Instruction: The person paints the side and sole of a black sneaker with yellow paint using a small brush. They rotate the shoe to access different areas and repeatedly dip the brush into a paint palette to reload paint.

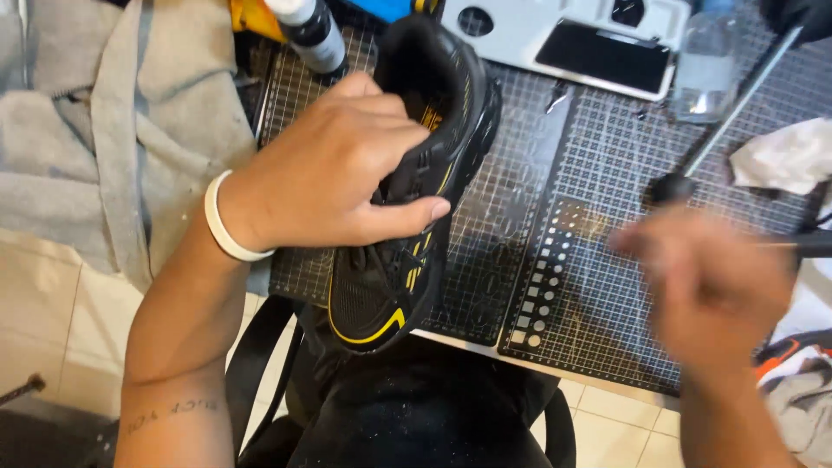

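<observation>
Black shoe (407, 199) clasped by left hand (334, 173); right hand (711, 277) blurred, grip unclear.

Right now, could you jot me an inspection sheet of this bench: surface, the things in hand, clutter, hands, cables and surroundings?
Surface: black gridded cutting mat on a pale table.
Things in hand: black sneaker with yellow trim, toe hanging over the near edge.
Clutter: clear plastic bottle, white tray, crumpled white cloth, black-and-white bottle.
Hands: left hand wrapped in a grip over the sneaker's middle; right hand blurred, seemingly holding a thin dark tool.
Cables: nothing seen.
Surroundings: grey sweatshirt at left, tiled floor below.
</observation>
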